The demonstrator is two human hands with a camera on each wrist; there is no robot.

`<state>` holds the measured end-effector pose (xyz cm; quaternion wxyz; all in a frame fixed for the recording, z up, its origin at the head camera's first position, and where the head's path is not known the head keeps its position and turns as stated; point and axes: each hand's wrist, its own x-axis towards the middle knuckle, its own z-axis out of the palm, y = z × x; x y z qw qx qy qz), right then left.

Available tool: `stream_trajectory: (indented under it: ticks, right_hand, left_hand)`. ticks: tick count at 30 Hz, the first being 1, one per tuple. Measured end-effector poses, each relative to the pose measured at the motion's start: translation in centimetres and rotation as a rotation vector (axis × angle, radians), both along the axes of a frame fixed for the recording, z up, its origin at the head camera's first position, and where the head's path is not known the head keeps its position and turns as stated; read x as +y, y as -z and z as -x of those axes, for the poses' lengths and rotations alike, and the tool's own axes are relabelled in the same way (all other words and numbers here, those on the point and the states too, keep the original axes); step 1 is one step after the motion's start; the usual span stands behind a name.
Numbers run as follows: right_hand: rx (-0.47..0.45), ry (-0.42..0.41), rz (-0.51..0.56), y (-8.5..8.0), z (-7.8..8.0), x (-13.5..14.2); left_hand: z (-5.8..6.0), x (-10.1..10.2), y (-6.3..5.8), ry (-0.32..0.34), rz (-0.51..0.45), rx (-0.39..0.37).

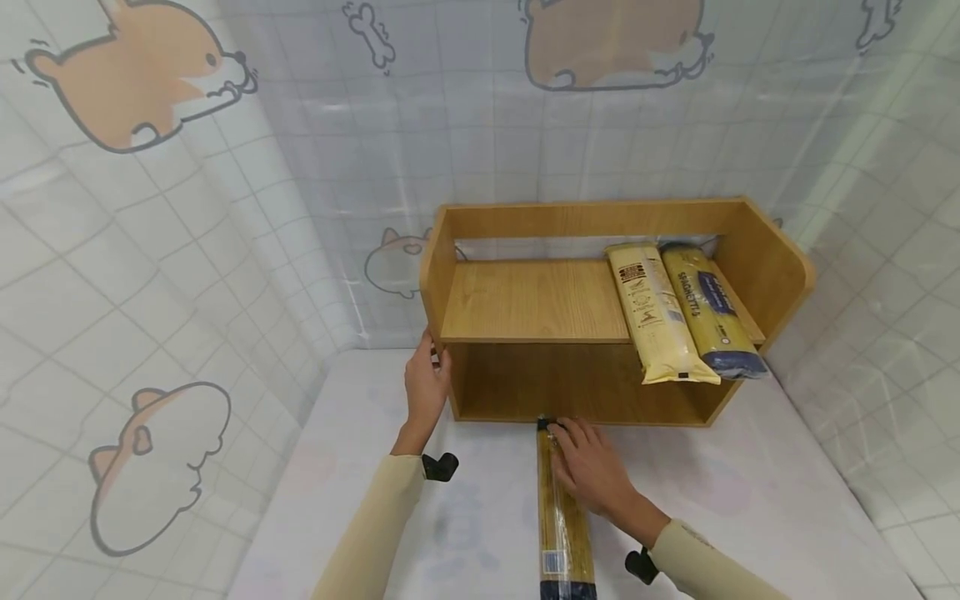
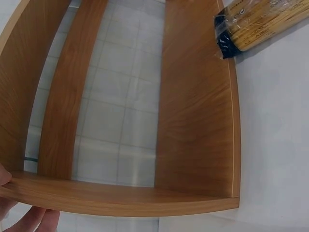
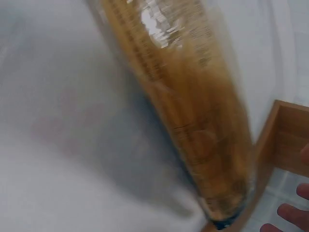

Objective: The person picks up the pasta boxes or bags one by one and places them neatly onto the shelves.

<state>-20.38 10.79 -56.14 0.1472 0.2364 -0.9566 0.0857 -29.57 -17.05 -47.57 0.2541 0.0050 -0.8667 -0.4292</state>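
My left hand (image 1: 427, 387) grips the left side panel of a two-tier wooden shelf (image 1: 525, 304). In the left wrist view its thumb lies on the panel's inner face, with other fingers (image 2: 34, 220) outside. A clear pack of spaghetti (image 1: 566, 521) with dark blue ends lies on the white table, its far end at the shelf's lower front edge. Over that far end is my right hand (image 1: 592, 467), its fingers extended and overlapping the pack's right side. The right wrist view shows the pack blurred, with the loosely spread fingers (image 3: 294, 215) at the lower right.
On the upper tier's right side lie a pale yellow pasta pack (image 1: 652, 317) and a yellow-and-blue spaghetti pack (image 1: 708, 304), both jutting past the front edge. Curtains (image 1: 225, 275) printed with cartoon dogs surround the white table (image 1: 352, 408) behind and at both sides.
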Motion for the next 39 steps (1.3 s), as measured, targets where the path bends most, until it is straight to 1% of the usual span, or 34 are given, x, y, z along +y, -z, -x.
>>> stream_trajectory:
  ticks: [4,10,13,17,20,22,24,31,35,39]
  right_hand:
    - [-0.062,0.008,0.036,1.2,0.5,-0.2]
    - [-0.221,0.065,0.078,2.6,1.2,-1.1]
    - [-0.235,0.078,0.081,2.8,1.5,-1.6]
    - [-0.25,0.105,0.049,2.9,1.9,-2.2]
    - [-0.317,0.139,0.038,2.8,2.1,-2.6]
    - [-0.372,0.16,0.053,2.6,2.2,-2.9]
    - [-0.404,0.173,0.067,2.5,2.2,-3.3]
    - [-0.398,0.187,0.022,2.7,2.7,-3.9]
    - [-0.416,0.196,0.09,2.8,3.2,-3.9]
    - [-0.428,0.183,0.155,2.9,3.5,-3.9]
  left_hand:
    - [0.0,-0.1,0.1,0.001,0.002,0.008]
    - [0.0,-0.2,0.1,0.002,-0.003,-0.007]
    - [0.1,-0.2,0.0,0.003,-0.004,-0.011]
    - [0.1,-0.2,0.0,-0.008,-0.004,-0.011]
    - [0.0,-0.1,0.1,-0.012,-0.003,-0.012]
    - [-0.1,-0.1,0.1,-0.003,-0.002,-0.013]
    - [-0.1,-0.1,0.1,0.005,-0.003,-0.013]
    - [-0.2,0.0,-0.2,-0.001,-0.007,0.006]
    - [-0.2,0.1,-0.2,0.0,0.006,0.011]
    - [-0.2,0.1,-0.2,-0.006,0.012,0.026]
